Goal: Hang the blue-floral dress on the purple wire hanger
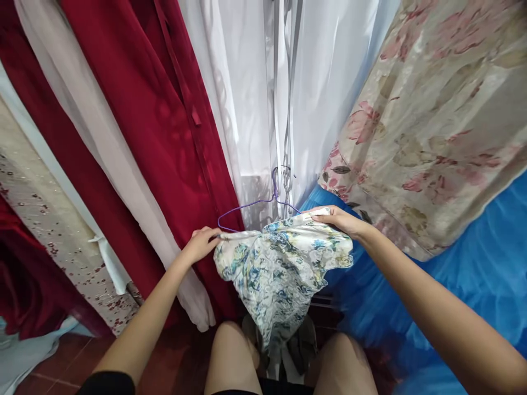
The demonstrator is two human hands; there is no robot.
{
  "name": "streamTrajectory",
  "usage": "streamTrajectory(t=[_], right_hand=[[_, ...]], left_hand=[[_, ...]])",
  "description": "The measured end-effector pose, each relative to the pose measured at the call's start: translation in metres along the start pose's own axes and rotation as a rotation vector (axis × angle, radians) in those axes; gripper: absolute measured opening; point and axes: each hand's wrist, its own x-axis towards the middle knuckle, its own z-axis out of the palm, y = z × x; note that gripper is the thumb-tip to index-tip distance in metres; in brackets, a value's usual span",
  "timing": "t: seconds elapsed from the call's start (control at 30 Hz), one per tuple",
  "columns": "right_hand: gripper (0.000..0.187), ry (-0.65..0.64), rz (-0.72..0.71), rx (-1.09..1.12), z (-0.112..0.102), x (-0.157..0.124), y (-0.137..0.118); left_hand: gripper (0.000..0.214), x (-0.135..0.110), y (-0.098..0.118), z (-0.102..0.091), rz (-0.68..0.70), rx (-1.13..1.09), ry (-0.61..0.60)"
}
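Observation:
A white garment with a blue and green flower print [280,263] hangs down in front of me over my knees. My left hand [202,243] pinches its left top edge. My right hand [340,220] grips its right top edge, fingers closed over the cloth. A thin purple wire hanger [255,204] sits just behind the garment's top edge, its hook rising between white ribbons. Whether the garment rests on the hanger is hidden.
Hanging fabrics stand close ahead: a dark red gown [164,137], a white sheer curtain [247,99], a beige pink-flowered cloth [436,120] at the right. Blue plastic sheeting [473,263] lies at the lower right. The floor is red-brown tile [74,356].

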Motion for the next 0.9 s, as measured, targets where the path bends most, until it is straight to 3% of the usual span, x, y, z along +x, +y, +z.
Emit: streamTrajectory(t=[0.13,0.23,0.3,0.37,0.43,0.47,0.53,0.63,0.73,0.8,0.83,0.9], right_hand=[[0.039,0.040,0.019,0.006,0.004,-0.004,-0.005],[0.042,0.057,0.097,0.046,0.007,-0.011,-0.005],[0.050,0.068,0.070,0.052,0.008,-0.018,0.000],[0.057,0.100,0.004,0.025,0.007,-0.028,0.011],[0.053,0.152,-0.020,-0.032,0.002,-0.040,0.026],[0.049,0.180,-0.020,-0.059,-0.001,-0.046,0.033],[0.045,0.240,-0.028,-0.073,-0.009,-0.054,0.042],[0.042,0.371,-0.128,0.007,-0.014,-0.055,0.030],[0.050,0.474,-0.232,0.064,0.003,-0.051,-0.003],[0.060,0.435,-0.259,0.030,0.027,-0.056,-0.026],[0.065,0.356,-0.265,-0.014,0.042,-0.062,-0.034],[0.073,0.032,-0.290,-0.180,0.070,-0.080,-0.043]], left_hand=[[0.025,0.054,0.021,-0.024,0.036,-0.182,0.267],[0.025,0.086,0.055,-0.031,0.089,-0.471,0.293],[0.038,0.096,0.073,-0.028,0.070,-0.534,0.332],[0.039,0.094,0.084,-0.023,-0.004,-0.481,0.472],[0.019,0.084,0.090,-0.019,-0.045,-0.409,0.569],[0.012,0.077,0.092,-0.017,-0.026,-0.379,0.563],[0.023,0.063,0.100,-0.016,0.071,-0.321,0.495],[0.026,0.050,0.115,-0.017,0.201,-0.246,0.449],[0.026,0.052,0.123,-0.019,0.176,-0.216,0.483],[0.026,0.058,0.119,-0.018,0.090,-0.212,0.544],[0.028,0.060,0.114,-0.017,0.042,-0.222,0.586],[0.031,0.062,0.106,-0.012,-0.047,-0.297,0.690]])
